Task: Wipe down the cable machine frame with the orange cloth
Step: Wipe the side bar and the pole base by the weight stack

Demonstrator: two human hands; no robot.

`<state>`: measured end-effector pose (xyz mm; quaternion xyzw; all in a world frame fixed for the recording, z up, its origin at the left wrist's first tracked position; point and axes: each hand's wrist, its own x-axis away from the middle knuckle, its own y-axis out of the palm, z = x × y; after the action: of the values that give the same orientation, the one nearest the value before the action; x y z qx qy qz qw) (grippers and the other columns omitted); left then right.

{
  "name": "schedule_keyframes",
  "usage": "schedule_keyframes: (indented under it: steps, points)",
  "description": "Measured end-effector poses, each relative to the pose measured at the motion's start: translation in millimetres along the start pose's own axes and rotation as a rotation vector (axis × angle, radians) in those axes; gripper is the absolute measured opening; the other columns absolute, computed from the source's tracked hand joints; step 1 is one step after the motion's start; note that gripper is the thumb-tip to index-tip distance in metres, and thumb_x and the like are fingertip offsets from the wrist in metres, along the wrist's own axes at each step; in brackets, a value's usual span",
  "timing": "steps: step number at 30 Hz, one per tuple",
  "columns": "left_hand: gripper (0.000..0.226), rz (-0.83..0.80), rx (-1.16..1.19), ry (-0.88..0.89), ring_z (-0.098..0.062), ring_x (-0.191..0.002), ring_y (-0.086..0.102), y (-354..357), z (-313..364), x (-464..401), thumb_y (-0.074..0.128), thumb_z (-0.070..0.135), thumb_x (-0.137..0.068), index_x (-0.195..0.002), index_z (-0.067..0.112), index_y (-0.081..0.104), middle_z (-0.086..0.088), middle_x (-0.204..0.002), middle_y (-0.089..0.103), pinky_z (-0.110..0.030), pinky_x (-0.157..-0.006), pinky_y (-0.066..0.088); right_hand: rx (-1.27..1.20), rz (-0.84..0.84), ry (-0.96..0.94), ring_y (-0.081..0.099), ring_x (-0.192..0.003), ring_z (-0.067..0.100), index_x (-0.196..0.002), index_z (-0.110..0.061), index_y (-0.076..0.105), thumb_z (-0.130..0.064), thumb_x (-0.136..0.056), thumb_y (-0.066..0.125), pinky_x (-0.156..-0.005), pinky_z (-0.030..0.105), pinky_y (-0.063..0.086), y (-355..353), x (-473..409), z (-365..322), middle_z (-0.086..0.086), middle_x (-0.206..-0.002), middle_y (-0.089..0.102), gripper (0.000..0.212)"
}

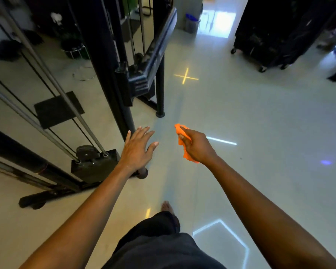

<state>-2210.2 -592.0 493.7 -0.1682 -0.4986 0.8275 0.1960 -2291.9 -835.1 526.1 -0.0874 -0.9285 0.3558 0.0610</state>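
Observation:
The black cable machine frame fills the left half of the view, with upright posts, steel guide rods, cables and a weight stack. My right hand grips the crumpled orange cloth in the air above the floor, to the right of the frame and apart from it. My left hand hovers with fingers spread, just right of the nearest black post near its base. Neither hand clearly touches the frame.
A pale glossy floor stretches to the right with bright light marks on it. A black wheeled rack stands at the back right, and a bin sits by a bright doorway. My bare foot shows below.

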Motion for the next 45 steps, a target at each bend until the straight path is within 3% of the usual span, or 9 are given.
schedule_keyframes:
  steps: [3,8,11,13,18,29,34,42,45]
  points:
    - [0.058,0.116,-0.007,-0.019,-0.018,-0.165,0.011,-13,3,-39,0.047,0.055,-0.11,-0.162,0.03,0.044,0.006,-0.176,0.027,-0.053,-0.134,0.002,-0.064,-0.01,-0.039,0.075,-0.065,0.025,-0.102,-0.03,0.073,-0.048,-0.114,0.049,-0.056,0.031,0.058,-22,-51,-14,0.001,-0.078,0.072,0.032]
    - [0.057,0.377,-0.02,-0.064,-0.018,-0.167,0.006,-40,17,-93,0.051,0.05,-0.111,-0.162,0.026,0.045,0.003,-0.178,0.022,-0.053,-0.134,0.003,-0.068,-0.008,-0.104,0.07,-0.059,0.014,-0.092,-0.033,0.073,-0.03,-0.114,0.051,-0.064,0.037,0.06,-47,-129,-28,-0.002,-0.086,0.077,0.031]
    - [0.058,0.475,-0.05,-0.051,-0.019,-0.167,0.004,-55,19,-120,0.055,0.045,-0.11,-0.162,0.023,0.045,0.001,-0.178,0.02,-0.055,-0.134,0.004,-0.09,-0.047,-0.148,0.071,-0.06,0.011,-0.087,-0.012,0.071,-0.02,-0.113,0.05,-0.06,0.039,0.058,-55,-161,-36,-0.022,-0.084,0.076,0.035]
    - [0.058,0.5,-0.051,-0.064,-0.019,-0.167,0.004,-62,16,-135,0.058,0.043,-0.11,-0.162,0.022,0.046,0.001,-0.178,0.02,-0.055,-0.134,0.005,-0.099,-0.065,-0.205,0.073,-0.065,0.016,-0.088,-0.009,0.071,-0.022,-0.115,0.049,-0.061,0.037,0.056,-61,-182,-40,-0.03,-0.083,0.074,0.037]
    - [0.056,0.514,-0.087,-0.151,-0.02,-0.167,0.008,-66,9,-155,0.058,0.041,-0.11,-0.161,0.02,0.047,0.002,-0.178,0.021,-0.06,-0.132,0.013,-0.088,-0.094,-0.291,0.074,-0.083,0.008,-0.103,-0.035,0.074,-0.03,-0.114,0.053,-0.079,0.027,0.057,-70,-235,-33,-0.009,-0.086,0.076,0.025]
    - [0.062,0.547,-0.245,-0.419,-0.015,-0.166,-0.003,-66,31,-189,0.053,0.049,-0.11,-0.165,0.024,0.04,0.006,-0.18,0.01,-0.051,-0.134,0.003,0.045,-0.271,-0.596,0.073,-0.09,0.015,-0.118,-0.022,0.077,-0.032,-0.113,0.052,-0.082,0.031,0.055,-115,-345,-59,-0.003,-0.1,0.078,0.028]
    - [0.06,0.635,-0.245,-0.477,-0.018,-0.167,0.006,-64,48,-203,0.05,0.05,-0.111,-0.161,0.017,0.046,0.004,-0.179,0.017,-0.056,-0.133,0.014,0.035,-0.345,-0.789,0.073,-0.09,0.02,-0.106,-0.03,0.074,-0.036,-0.109,0.049,-0.086,0.042,0.058,-119,-387,-107,-0.004,-0.097,0.078,0.025]
    - [0.06,0.732,-0.325,-0.587,-0.024,-0.166,0.012,-54,66,-217,0.054,0.044,-0.109,-0.16,0.013,0.047,-0.001,-0.179,0.019,-0.059,-0.129,0.027,0.101,-0.395,-1.052,0.069,-0.115,0.037,-0.139,-0.028,0.061,-0.038,-0.113,0.047,-0.09,0.051,0.057,-82,-414,-136,0.008,-0.128,0.075,0.031]
    - [0.06,0.72,-0.336,-0.646,-0.024,-0.167,0.01,-48,67,-218,0.056,0.04,-0.11,-0.163,0.017,0.043,-0.001,-0.179,0.015,-0.059,-0.129,0.027,0.219,-0.496,-1.07,0.051,-0.146,0.035,-0.148,-0.028,0.06,-0.039,-0.114,0.043,-0.115,0.053,0.046,-65,-421,-106,0.006,-0.151,0.061,0.039]
